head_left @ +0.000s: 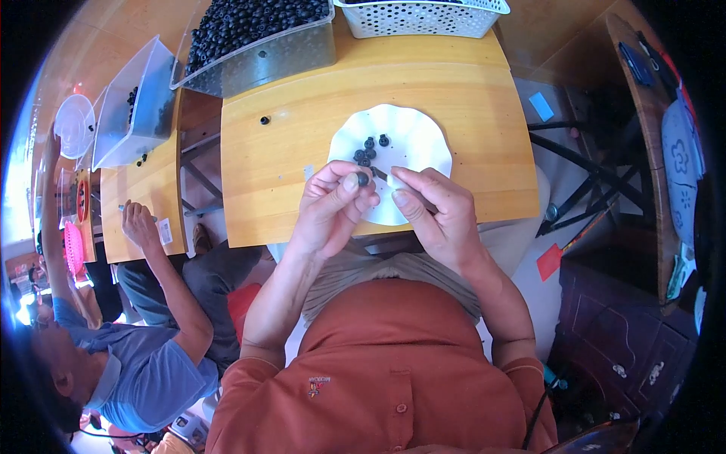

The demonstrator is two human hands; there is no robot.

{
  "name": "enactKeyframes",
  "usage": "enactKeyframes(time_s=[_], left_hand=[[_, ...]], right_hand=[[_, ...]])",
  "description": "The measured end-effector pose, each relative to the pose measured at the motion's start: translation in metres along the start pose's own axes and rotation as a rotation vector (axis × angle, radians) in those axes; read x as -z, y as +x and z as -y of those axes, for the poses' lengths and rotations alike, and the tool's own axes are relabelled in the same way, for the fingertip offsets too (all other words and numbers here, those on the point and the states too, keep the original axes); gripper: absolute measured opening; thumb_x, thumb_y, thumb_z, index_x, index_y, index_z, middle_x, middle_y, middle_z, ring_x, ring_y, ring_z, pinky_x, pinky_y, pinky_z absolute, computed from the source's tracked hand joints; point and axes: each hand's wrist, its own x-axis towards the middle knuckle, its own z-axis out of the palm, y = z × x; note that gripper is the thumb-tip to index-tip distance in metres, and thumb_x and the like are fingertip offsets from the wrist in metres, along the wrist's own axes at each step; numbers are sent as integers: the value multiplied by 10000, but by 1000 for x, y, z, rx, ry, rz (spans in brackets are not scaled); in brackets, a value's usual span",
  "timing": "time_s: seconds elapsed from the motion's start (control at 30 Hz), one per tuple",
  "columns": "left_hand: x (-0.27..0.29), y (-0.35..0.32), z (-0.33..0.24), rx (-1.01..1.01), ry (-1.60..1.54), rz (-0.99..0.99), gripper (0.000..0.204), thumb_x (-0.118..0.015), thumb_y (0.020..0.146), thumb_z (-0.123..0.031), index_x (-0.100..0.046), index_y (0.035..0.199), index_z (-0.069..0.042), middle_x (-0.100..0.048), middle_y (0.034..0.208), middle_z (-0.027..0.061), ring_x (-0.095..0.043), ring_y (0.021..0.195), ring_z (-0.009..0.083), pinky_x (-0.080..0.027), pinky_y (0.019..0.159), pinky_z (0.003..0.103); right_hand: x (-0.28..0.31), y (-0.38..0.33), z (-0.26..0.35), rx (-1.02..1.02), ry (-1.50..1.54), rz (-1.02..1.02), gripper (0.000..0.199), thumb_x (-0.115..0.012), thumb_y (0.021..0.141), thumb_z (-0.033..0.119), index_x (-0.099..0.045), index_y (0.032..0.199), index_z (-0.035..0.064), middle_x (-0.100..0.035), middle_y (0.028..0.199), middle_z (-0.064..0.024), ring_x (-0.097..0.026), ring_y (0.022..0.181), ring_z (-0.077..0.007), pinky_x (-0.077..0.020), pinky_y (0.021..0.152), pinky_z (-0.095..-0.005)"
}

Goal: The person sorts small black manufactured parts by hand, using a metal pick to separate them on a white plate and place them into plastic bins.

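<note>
Centre of frame: both hands work close together over a white scalloped plate point(404, 129) on a yellow wooden table point(287, 159).

L hand point(333, 208): thumb and forefinger pinched on one small dark round bead point(363, 179), held just above plate's lower-left edge. Other fingers curled in.

R hand point(439, 212): closed around a thin dark tool point(380, 175); only the tip shows past the fingers, pointing left and meeting the bead. Tool type cannot be told – mostly hidden by the fingers.

Plate: approx. five loose beads point(369, 151), same kind, clustered left of plate centre, just above the hands. Rest of plate bare.

Table, upper left: one stray bead point(265, 119) lying alone, well apart from plate.

Top of frame, centre-left: clear plastic bin point(295, 53) heaped with dark beads, at table's far edge. Top centre-right: white perforated basket point(423, 19), contents not visible.

Upper left of frame: second clear tub point(132, 113), tilted, a few dark beads inside and some spilled beside it, on an adjoining table point(144, 197).

Lower left: second person in blue shirt point(144, 371), one hand point(136, 223) resting on adjoining table. That hand kept separate from the wearer's own.

Wearer: orange shirt, forearms entering from lower edge.

Right of frame: dark cabinet point(628, 333) and metal frame, partly in shadow; detail not clear.
</note>
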Motion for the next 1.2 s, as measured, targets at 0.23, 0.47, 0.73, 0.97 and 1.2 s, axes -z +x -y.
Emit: enactKeyframes(time_s=[0.23, 0.47, 0.73, 0.97, 1.2], left_hand=[[14, 3, -2, -22, 197, -82, 151, -677, 933, -49, -663, 1082, -60, -673, 1000, 67, -636, 870, 153, -565, 790, 300], [12, 13, -7, -327, 1100, -125, 136, -744, 855, -10, -697, 983, -6, -712, 947, 79, -673, 827, 160, -540, 739, 266], [10, 39, -9, -609, 1638, 61, 176, -761, 748, -15, -720, 919, -23, -724, 948, 110, -689, 897, 298, -566, 772, 381], [15, 55, -26, -738, 1663, 103, 161, -766, 745, -18, -715, 898, -28, -729, 939, 103, -693, 882, 300, -567, 772, 389], [-1, 104, -118, -945, 1741, -66, 126, -766, 792, -45, -716, 907, -28, -719, 894, 125, -706, 823, 276, -560, 728, 350]], right_hand=[[3, -1, -7, -15, -26, -35, 266, -683, 941, 148, -678, 1144, -24, -673, 862, -154, -663, 714, -198, -507, 650, -302], [9, -9, -16, -50, -58, -97, 270, -674, 947, 149, -675, 1135, -45, -697, 917, -157, -664, 753, -196, -500, 666, -291], [13, -10, -13, -97, -51, -92, 270, -674, 947, 149, -675, 1127, -51, -696, 911, -157, -671, 780, -195, -504, 683, -298], [21, -11, -12, -139, -37, -124, 273, -668, 947, 146, -670, 1129, -58, -695, 914, -152, -665, 789, -183, -505, 712, -293], [30, -22, -18, -202, -45, -148, 285, -663, 948, 157, -670, 1136, -57, -682, 882, -110, -615, 774, -132, -479, 706, -267]])
